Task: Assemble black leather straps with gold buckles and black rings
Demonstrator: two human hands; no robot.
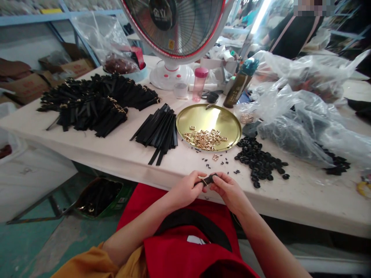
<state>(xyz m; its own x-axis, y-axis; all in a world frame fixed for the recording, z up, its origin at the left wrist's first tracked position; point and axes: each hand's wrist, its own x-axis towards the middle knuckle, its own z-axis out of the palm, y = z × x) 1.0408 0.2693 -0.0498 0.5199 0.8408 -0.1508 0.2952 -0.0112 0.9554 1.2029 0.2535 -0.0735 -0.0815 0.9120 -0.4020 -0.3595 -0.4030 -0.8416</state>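
Pinching a short black strap (210, 178) with a gold-coloured fitting (205, 182) between left hand (191, 188) and right hand (228, 189) near the front edge of the bench (116, 152), probably at risk of dropping it through a slackened grip.

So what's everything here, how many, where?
Fan: one, white, on table
Tray: one, gold, central
Buckles: many, gold, mostly on tray
Strips: many, black, left of tray
Buckled straps: many, black, table's left
Round pieces: many, black, right of tray
Tiny bits: several, black, before tray
Bottle: one, pink, behind tray
Bags: several, clear, mostly right
Crate: one, green, below table
Person: one, dark clothing, back right
Other clutter: uncounted, mixed, background
Held piece: one, black, at table edge
Garment: one, red, on lap
Left hand: one, bare, holding piece
Right hand: one, bare, likewise
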